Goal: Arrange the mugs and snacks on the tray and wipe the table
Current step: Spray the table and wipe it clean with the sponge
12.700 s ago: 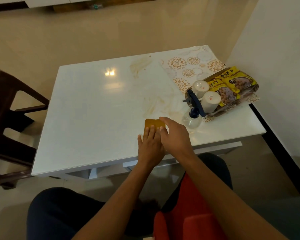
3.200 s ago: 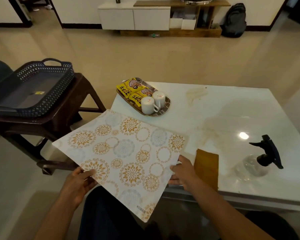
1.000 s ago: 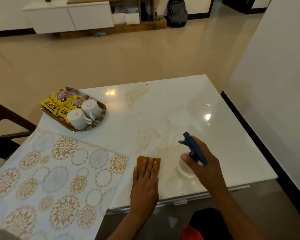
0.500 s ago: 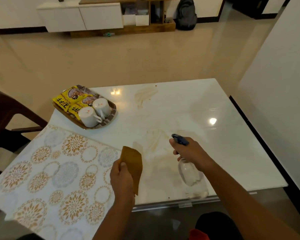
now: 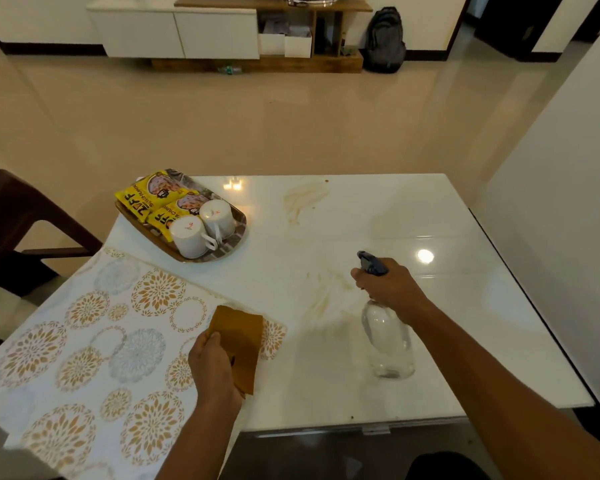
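An oval tray [image 5: 238, 233] at the white table's [image 5: 413, 220] far left corner carries two white mugs [image 5: 187, 237] upside down and two yellow snack packets [image 5: 146, 195]. My left hand [image 5: 212, 365] grips a folded brown cloth [image 5: 238, 337], lifted above the patterned mat's right end. My right hand [image 5: 388, 289] grips the blue trigger head of a clear spray bottle [image 5: 388, 341], raised over the table with its nozzle toward brownish smears [image 5: 326, 292] at the table's middle. Another smear [image 5: 303, 199] lies near the far edge.
A floral patterned mat [image 5: 101, 337] covers the table's near left part and overhangs its edge. A dark chair [image 5: 18, 216] stands to the left. A wall [image 5: 568, 188] runs close along the table's right side. A cabinet and a backpack stand far across the floor.
Since half a second ago my left hand has carried the cloth left, over the mat. My right hand with the spray bottle has shifted slightly right and farther over the table.
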